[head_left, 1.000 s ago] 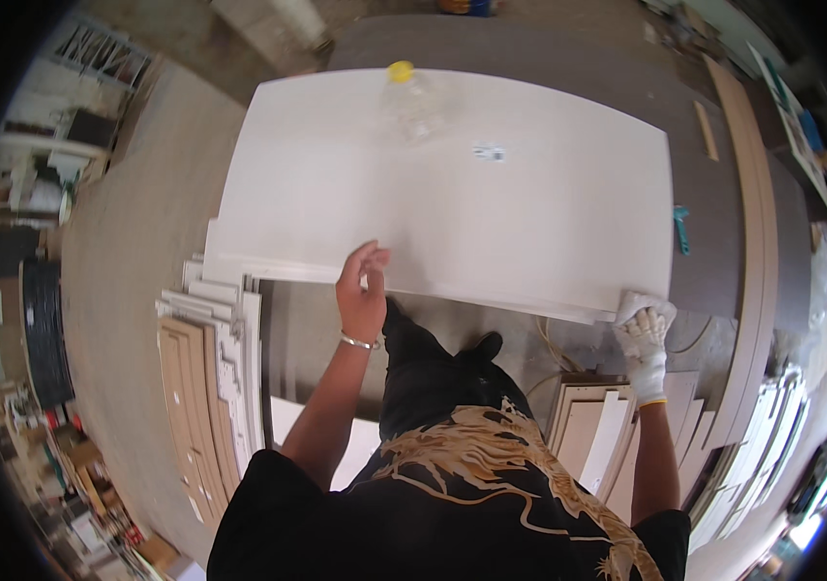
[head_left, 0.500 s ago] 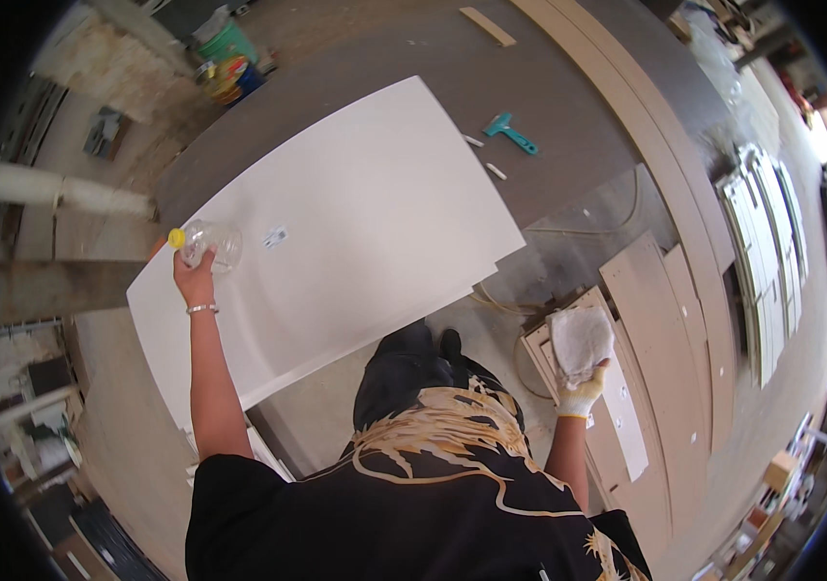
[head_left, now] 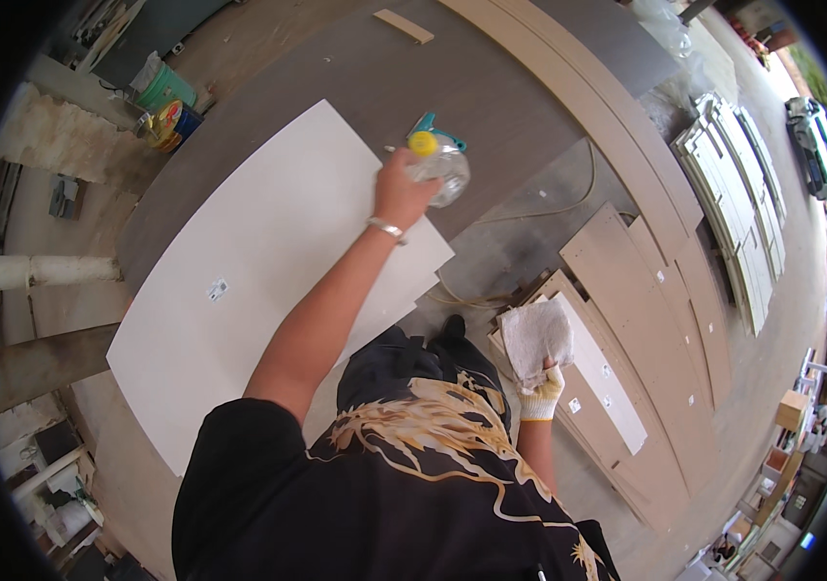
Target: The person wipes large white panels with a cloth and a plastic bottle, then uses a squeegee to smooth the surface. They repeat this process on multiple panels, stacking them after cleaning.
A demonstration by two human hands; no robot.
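L hand [head_left: 404, 189]: bare, w/ bracelet [head_left: 386, 229] at wrist; fingers curled round bottle [head_left: 452, 182], grip closed to bottle width. Bottle: transparent, yellow cap [head_left: 422, 143], tilted, cap end toward far side. Pos.: at R edge of panel [head_left: 268, 242], in front of scraper [head_left: 449, 138] in view; contact w/ surface below: cannot tell.

R hand [head_left: 541, 395]: gloved, closed on near end of cloth [head_left: 537, 334]. Cloth: white, spread flat-ish, held R of torso, above boards [head_left: 636, 300] in view; contact w/ boards: cannot tell.

Panel: white, w/ small label [head_left: 217, 289], lies on table [head_left: 268, 126] (dark, grey-brown), near edge toward person. Scraper: teal, on table, just beyond panel's R edge. Strip [head_left: 404, 26]: wood, far side of table. Bucket [head_left: 164, 89]: green, beyond table, far L.
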